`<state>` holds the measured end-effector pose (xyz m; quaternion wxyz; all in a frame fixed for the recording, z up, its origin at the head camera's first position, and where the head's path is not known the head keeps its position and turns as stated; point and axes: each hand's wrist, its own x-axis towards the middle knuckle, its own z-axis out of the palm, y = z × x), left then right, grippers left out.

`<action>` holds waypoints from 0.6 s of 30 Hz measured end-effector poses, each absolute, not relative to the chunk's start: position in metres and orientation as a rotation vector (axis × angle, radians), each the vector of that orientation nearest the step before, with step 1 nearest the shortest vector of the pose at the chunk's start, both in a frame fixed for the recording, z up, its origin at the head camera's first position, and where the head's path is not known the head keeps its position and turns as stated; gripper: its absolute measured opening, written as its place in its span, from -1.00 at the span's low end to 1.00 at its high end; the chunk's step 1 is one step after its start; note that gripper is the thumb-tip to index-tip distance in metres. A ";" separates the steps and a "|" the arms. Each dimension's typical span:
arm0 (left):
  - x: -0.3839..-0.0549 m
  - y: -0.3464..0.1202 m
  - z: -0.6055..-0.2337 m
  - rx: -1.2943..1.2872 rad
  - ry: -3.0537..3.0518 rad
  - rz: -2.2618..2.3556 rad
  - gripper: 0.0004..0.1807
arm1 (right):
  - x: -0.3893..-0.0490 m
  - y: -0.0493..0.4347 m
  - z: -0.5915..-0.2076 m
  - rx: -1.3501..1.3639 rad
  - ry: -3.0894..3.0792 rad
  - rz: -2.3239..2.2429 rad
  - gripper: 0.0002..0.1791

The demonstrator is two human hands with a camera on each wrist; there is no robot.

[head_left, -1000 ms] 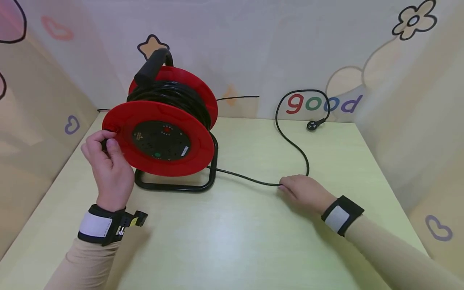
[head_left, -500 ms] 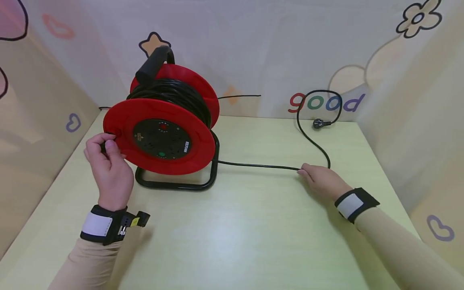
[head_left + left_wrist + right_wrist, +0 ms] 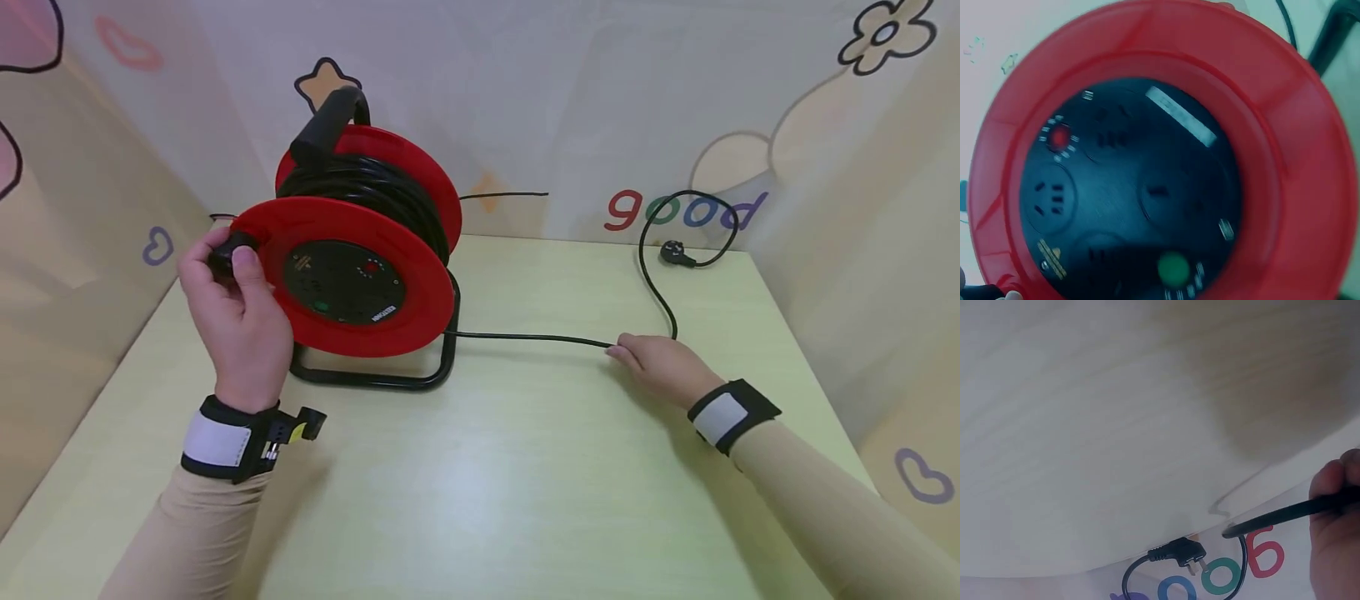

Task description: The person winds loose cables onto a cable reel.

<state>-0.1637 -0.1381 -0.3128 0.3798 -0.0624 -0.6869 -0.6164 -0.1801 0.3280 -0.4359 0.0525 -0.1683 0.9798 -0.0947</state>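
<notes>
A red cable reel [image 3: 427, 317] with black cable [image 3: 367, 185] wound on it stands at the left of the table on a black tube frame. My left hand [image 3: 243, 325] grips the black crank knob [image 3: 234, 248] on the reel's front flange. The left wrist view shows the flange close up, with a dark socket panel [image 3: 1116, 181]. From the reel's lower right a power cord [image 3: 525, 337] runs to my right hand [image 3: 667, 364], which pinches it above the table. Past that hand the cord loops back to a black plug [image 3: 677, 253], its pins visible in the right wrist view.
The pale table [image 3: 480, 467] meets a fabric backdrop [image 3: 540, 100] with printed letters and shapes at the back and sides. A black carry handle [image 3: 330, 125] rises from the reel's top. A thin black line [image 3: 504, 195] shows on the backdrop behind the reel.
The crank knob and left hand have risen slightly, and the socket panel has turned. My right hand has shifted right and away with the cord; the loop and plug have moved right.
</notes>
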 end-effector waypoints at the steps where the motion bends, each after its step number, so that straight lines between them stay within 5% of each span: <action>1: -0.162 -0.135 -0.309 -0.177 -1.738 -1.576 -0.67 | -0.181 0.328 -0.436 -0.517 2.976 -0.290 -0.63; 18: -0.179 -0.113 -0.306 -0.400 -1.756 -1.560 -0.77 | -0.193 0.298 -0.432 -0.625 2.965 -0.321 -0.68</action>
